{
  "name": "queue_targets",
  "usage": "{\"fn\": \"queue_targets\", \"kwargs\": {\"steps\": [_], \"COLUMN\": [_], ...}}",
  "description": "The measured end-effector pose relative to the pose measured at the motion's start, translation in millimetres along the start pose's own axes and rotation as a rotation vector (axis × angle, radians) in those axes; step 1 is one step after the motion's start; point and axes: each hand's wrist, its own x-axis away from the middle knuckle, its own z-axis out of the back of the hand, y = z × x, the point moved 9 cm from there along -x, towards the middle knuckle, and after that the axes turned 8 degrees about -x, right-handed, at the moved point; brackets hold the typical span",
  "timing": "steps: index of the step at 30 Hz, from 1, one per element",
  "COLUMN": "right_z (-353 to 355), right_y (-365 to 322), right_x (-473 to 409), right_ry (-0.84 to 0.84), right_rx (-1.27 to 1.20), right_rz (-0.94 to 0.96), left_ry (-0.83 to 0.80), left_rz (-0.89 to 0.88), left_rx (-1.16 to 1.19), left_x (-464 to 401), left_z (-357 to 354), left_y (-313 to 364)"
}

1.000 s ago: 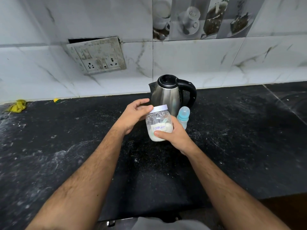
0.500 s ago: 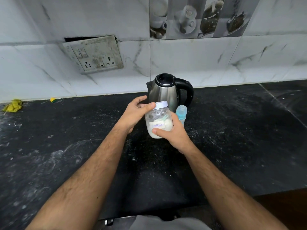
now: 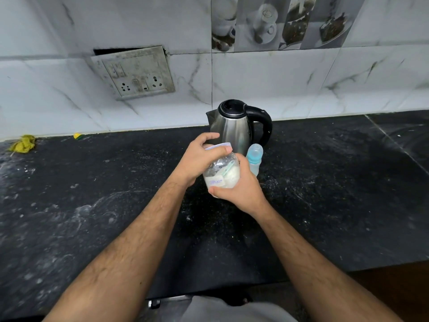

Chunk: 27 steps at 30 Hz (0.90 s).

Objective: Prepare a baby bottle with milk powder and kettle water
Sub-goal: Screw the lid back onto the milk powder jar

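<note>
Head view, read from left to right. A crumpled yellow cloth [image 3: 22, 143] lies at the far left edge of the dark speckled bench [image 3: 92, 205], where the bench meets the marble-patterned wall tiles; a small yellow scrap [image 3: 77, 135] lies near it along the same edge. Above them, a dirty switch and socket plate [image 3: 133, 72] hangs tilted on the wall, with a dark gap showing behind its upper edge. Nearer the middle, the left hand [image 3: 197, 160] reaches in from below and curls its thumb and fingers around the white lid [image 3: 218, 146] of a clear jar [image 3: 222, 174], its grip closed on the lid. The jar is held up above the bench and tilted; it contains white powder and what appears to be a pale scoop, and carries a small label whose writing is too blurred to read. The right hand [image 3: 241, 189] wraps around the lower body of the jar, its grip closed on it. Directly behind the jar a steel kettle [image 3: 234, 126] with a black lid and handle stands upright on the bench against the wall. Just beside the kettle, to its right front, stands a baby bottle [image 3: 254, 159] with a pale blue cap, upright and untouched.
</note>
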Motion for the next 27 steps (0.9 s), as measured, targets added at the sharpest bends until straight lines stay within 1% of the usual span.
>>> {"fn": "queue_targets", "kwargs": {"steps": [6,10,13,16,19,24,27], "right_z": [-9.1,-14.2,-18.5,-23.4,-25.0,-24.8,-26.4], "right_y": [4.9,3.3,5.8,19.7,33.5,52.2,65.2], "right_x": [3.2,4.5,5.6,6.8,8.3,5.2,2.0], "right_ry": [-0.067,-0.116,-0.151,-0.158,-0.138,-0.167,-0.234], "right_rx": [-0.167,-0.217,-0.209,-0.214,-0.218,-0.170,-0.086], "right_rz": [-0.008,0.003,0.019,-0.024,-0.051,-0.072,-0.107], "left_ry": [-0.024,-0.018,-0.014,-0.048,-0.053,-0.162,-0.158], "left_rz": [-0.021,-0.035,-0.016,0.038,0.158,0.280,0.296], "left_rx": [-0.004,0.022,-0.026,0.035,0.112,0.077,0.099], "left_x": [3.5,6.3,8.2,13.4,24.1,45.2,48.3], "left_z": [-1.7,-1.3,0.7,0.3,-0.8,-10.2,-13.8], "left_y": [1.4,-1.0,-9.4,-23.6,-44.5,-91.7,-107.4]}}
